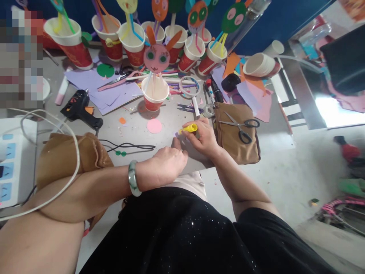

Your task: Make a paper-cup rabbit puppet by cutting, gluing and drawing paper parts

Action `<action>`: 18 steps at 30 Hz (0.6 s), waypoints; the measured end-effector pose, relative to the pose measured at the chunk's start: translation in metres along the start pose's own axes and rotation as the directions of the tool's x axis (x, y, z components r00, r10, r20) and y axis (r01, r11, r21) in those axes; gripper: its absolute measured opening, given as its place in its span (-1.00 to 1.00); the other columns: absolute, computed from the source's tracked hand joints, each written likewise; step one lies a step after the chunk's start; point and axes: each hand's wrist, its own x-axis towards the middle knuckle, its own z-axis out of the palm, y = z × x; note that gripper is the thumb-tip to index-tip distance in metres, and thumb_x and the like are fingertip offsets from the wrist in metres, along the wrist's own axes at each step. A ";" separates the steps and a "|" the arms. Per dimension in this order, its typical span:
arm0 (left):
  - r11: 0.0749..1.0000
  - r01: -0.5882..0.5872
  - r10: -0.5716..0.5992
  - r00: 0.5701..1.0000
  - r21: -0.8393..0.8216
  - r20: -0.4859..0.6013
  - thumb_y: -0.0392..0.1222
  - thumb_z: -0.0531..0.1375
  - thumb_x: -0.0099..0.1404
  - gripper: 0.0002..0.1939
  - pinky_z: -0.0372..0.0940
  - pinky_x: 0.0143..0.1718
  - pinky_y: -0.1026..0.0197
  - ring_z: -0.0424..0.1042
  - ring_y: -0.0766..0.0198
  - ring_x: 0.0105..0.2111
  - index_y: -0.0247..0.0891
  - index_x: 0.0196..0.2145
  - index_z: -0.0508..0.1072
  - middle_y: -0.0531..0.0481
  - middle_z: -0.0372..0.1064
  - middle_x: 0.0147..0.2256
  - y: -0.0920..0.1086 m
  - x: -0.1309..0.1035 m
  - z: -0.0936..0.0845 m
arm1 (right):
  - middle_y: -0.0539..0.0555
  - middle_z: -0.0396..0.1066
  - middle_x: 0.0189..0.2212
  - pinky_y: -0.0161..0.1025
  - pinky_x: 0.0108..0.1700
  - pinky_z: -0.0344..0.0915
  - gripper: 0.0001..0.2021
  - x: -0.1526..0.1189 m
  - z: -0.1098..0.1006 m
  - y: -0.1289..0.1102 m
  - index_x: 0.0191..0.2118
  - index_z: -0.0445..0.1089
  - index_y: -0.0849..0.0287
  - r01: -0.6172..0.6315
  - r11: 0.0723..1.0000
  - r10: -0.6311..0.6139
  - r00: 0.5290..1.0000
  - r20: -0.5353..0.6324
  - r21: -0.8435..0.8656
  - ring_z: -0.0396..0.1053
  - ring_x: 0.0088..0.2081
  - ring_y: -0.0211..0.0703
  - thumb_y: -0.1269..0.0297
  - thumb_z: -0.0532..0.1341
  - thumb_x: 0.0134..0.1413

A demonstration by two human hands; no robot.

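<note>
Holds a pen-like yellow tube (191, 128) between narrowed thumb and fingers of the right hand (201, 137), slanting toward a small purple scrap (175, 134). Bends the left hand (169, 163) in close, reaching the fingertips near that scrap; cannot tell whether pinching or merely touching it.

Works near the front edge of the grey table (135, 128), just short of the fingers. Has most open room left of the fingertips, around a pink disc (154, 126) and a looped black cord (127, 146). Has little room rightward, with a brown pouch (231, 147) beside the right wrist, bearing black-handled scissors (238, 125).

Meets, just beyond the right fingers, a white stick (196, 107) and a tape roll (209, 110). Faces, beyond and left of the fingers, a paper cup (151, 105) bearing a pink long-eared cutout (156, 58). Sees, farther left, a black glue gun (78, 104); farthest beyond, crowded red cups (112, 52). Cannot read any print on those.
</note>
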 end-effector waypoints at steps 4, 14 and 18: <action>1.000 0.002 -0.002 1.000 0.019 0.017 -0.34 0.05 0.44 -0.61 0.48 -0.21 0.12 0.62 0.02 -0.17 -0.48 0.15 0.43 -0.64 0.31 0.20 0.000 -0.001 -0.003 | 0.07 0.59 -0.33 0.00 -0.02 0.25 -0.76 0.001 0.001 0.003 -0.14 0.44 0.11 0.048 0.999 -0.047 0.994 0.097 -0.015 0.45 -0.36 -0.09 0.09 0.12 0.38; 1.000 -0.017 0.017 0.999 0.010 0.045 -0.35 0.02 0.46 -0.62 0.48 -0.23 0.07 0.63 -0.05 -0.19 -0.49 0.15 0.41 -0.68 0.32 0.18 -0.001 -0.003 -0.008 | 0.09 0.60 -0.27 -0.01 0.00 0.22 -0.76 0.008 0.004 -0.001 -0.14 0.44 0.10 0.078 0.997 -0.074 0.991 0.111 -0.028 0.48 -0.31 -0.06 0.11 0.10 0.39; 1.000 -0.020 0.020 0.998 0.013 0.058 -0.32 0.05 0.46 -0.62 0.48 -0.21 0.08 0.63 -0.06 -0.17 -0.50 0.16 0.40 -0.66 0.36 0.14 -0.001 -0.005 -0.010 | 0.08 0.57 -0.34 -0.01 -0.02 0.22 -0.74 0.011 0.008 0.001 -0.12 0.45 0.11 0.059 0.996 -0.052 0.993 0.102 -0.069 0.47 -0.31 -0.04 0.10 0.09 0.39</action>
